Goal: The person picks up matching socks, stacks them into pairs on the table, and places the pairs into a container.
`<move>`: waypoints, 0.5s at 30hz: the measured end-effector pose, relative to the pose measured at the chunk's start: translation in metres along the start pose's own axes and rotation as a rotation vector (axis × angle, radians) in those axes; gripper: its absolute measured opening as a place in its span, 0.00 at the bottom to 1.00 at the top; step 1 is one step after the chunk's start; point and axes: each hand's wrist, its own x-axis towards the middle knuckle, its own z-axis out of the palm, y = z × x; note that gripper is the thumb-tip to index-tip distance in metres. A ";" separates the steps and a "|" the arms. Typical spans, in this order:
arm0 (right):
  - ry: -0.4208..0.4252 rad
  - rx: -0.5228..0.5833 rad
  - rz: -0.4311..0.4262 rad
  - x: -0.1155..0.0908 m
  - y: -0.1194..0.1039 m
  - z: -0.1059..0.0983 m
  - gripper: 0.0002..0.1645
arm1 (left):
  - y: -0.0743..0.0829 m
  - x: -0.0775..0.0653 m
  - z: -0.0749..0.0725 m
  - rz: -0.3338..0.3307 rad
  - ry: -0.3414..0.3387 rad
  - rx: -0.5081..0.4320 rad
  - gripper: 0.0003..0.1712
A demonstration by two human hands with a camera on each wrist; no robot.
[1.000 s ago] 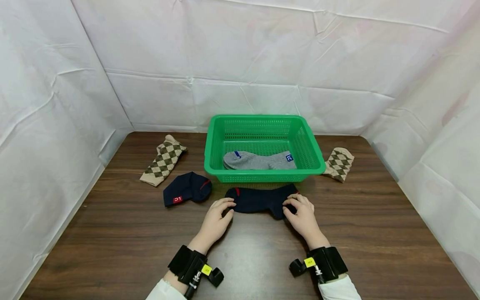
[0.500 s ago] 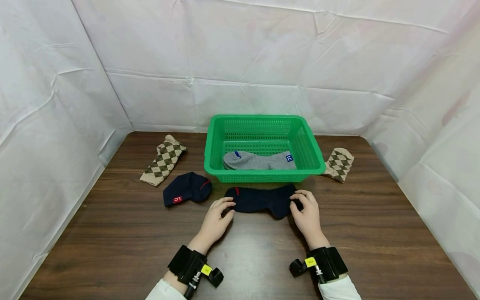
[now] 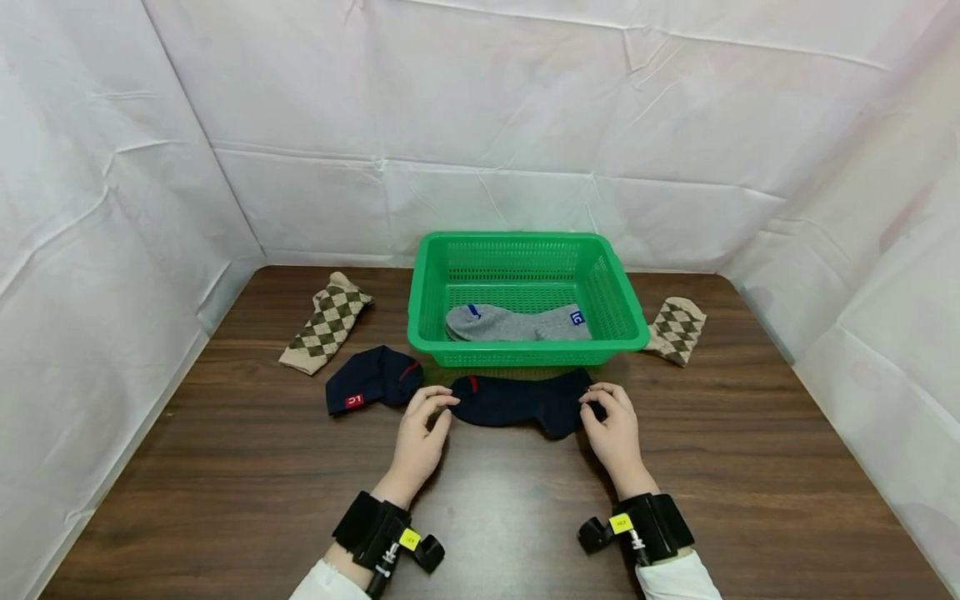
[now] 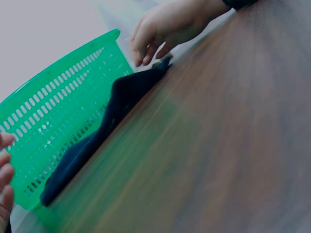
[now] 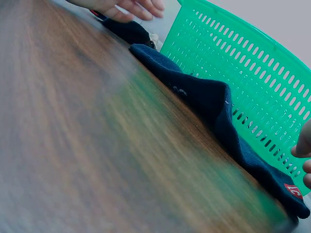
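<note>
White sheeting stands behind and on both sides of a brown table.

Left hand: fingers loosely bent, holding nothing, just beside the toe end of the centre sock. Right hand: fingers loosely curved at the cuff end; the wrist views show no grip on the cloth. Whether a fingertip brushes it cannot be confirmed. Each wrist carries a black strap.

Centre sock: navy, laid out lengthwise between the hands, directly in front of the basket. Its red label shows at the cuff in the right wrist view. Left navy sock: similar in colour and markings, bent at the heel, apart from it and near the left hand.

Farther out, an argyle sock lies at far left; its lookalike lies right of the basket, one end hidden by the rim.

Progress, as judged: partial. Grey sock is in the basket; whether a second lies beneath cannot be told. Centre sock appears straightened but not stacked with its likely match. Two navy and two argyle socks lie outside.
</note>
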 end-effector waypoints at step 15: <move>-0.048 -0.004 0.036 0.000 -0.003 -0.002 0.04 | -0.020 0.013 -0.046 -0.110 0.184 0.230 0.17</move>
